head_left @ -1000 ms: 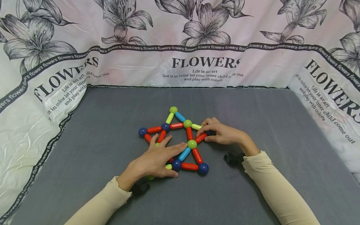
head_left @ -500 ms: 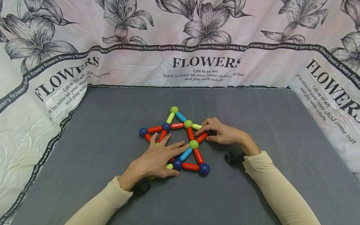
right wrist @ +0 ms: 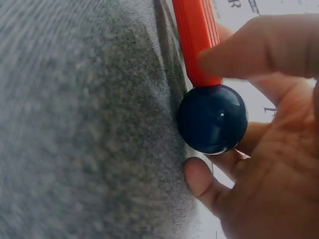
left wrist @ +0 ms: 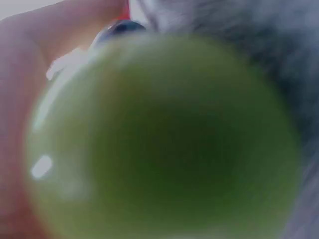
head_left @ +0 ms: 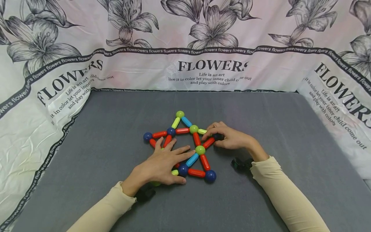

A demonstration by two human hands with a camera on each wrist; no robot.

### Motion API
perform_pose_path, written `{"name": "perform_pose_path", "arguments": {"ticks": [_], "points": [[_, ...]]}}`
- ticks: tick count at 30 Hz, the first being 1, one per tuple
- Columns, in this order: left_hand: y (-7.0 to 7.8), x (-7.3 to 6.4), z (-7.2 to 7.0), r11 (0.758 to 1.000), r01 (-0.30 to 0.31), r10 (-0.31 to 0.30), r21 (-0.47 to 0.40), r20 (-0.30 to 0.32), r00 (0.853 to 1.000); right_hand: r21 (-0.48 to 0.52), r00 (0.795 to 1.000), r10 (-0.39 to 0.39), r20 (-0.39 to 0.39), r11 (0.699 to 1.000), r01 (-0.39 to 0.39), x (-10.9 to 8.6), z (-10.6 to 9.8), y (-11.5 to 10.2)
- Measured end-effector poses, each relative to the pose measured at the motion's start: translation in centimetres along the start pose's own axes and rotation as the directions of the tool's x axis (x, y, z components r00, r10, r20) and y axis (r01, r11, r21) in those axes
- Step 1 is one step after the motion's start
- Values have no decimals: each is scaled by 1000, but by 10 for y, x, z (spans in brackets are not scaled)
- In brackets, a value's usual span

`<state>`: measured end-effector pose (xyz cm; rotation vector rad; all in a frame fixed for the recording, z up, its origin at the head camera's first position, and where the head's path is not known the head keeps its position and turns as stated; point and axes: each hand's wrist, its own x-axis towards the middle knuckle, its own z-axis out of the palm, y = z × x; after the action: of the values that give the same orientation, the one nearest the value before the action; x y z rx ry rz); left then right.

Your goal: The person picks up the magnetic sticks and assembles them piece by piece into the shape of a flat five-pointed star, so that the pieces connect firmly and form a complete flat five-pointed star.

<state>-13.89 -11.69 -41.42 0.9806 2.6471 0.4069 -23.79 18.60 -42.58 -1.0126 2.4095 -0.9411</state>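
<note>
A flat frame of magnetic rods and balls lies mid-table in the head view, with red rods, a light-blue rod, green balls and dark-blue balls. Spread over its left part, my left hand rests with fingers extended, hiding some pieces; its longest fingers reach near the central green ball. My right hand curls its fingers round the frame's right corner, a dark-blue ball joined to a red rod. One fingertip touches that rod. A green ball fills the left wrist view.
Grey cloth covers the table. White flower-printed fabric stands along the back and sides. Black wrist devices show below the left wrist and right wrist.
The frame's central and lower-right pieces have shifted very slightly to the right, along with the left hand's fingers. The right hand has stayed almost still at the corner ball.
</note>
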Motion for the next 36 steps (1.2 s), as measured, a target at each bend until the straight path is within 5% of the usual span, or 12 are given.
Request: {"name": "perform_pose_path", "arguments": {"ticks": [4, 7, 9, 13, 18, 27, 36], "points": [[-12, -1, -13, 993, -25, 6, -115, -168, 986, 25, 996, -11, -91, 1000, 14, 2, 1, 0], [-30, -4, -26, 986, 55, -100, -158, -295, 950, 23, 985, -16, -169, 1000, 20, 5, 4, -3], [-43, -6, -30, 972, 145, -198, -187, -308, 931, -10, 978, -7, -207, 1000, 5, 6, 7, -5], [-66, -5, -27, 941, 231, -290, -247, -237, 927, -155, 968, 8, -250, 987, -48, 8, 18, -15], [-71, -1, -17, 942, 220, -276, -253, -214, 937, -298, 970, 36, -240, 948, -109, 12, 33, -30], [-65, -9, -15, 966, 239, -249, -103, -94, 964, -354, 967, 85, -239, 920, -169, 14, 43, -38], [-60, -11, -21, 969, 239, -240, -58, -10, 971, -368, 970, 54, -238, 919, -142, 12, 41, -39]]}}
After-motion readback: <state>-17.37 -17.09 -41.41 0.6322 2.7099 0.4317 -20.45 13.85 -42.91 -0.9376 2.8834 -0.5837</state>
